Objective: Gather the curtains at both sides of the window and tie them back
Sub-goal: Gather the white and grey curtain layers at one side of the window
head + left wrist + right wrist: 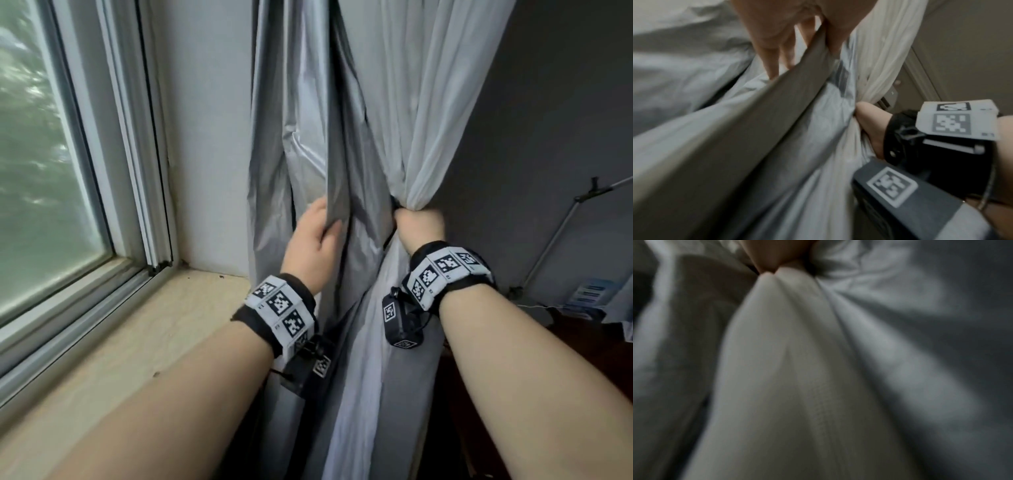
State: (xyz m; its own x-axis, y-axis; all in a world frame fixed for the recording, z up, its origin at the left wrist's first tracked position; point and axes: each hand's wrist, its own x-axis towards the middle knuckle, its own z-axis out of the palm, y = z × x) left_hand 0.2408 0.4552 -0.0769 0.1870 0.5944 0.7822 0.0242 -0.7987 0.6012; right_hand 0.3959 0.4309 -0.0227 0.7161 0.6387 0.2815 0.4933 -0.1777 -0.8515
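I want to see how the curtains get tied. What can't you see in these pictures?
- Tie-back: none shows in any view, so I cannot tell if one is there.
- Right hand fingers: head view, buried in the white curtain.
- Left hand fingers: head view, behind the grey curtain edge.
- Curtain tops and bottoms: cut off by frame edges.
- Right wrist view: blurred, only cloth.

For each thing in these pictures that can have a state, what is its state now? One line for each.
window: shut, uncovered.
grey curtain: pulled to the side, one fold gripped, not tied.
white curtain: bunched in a fist, not tied.
left hand: grips a grey fold.
right hand: clenched around the white bunch.
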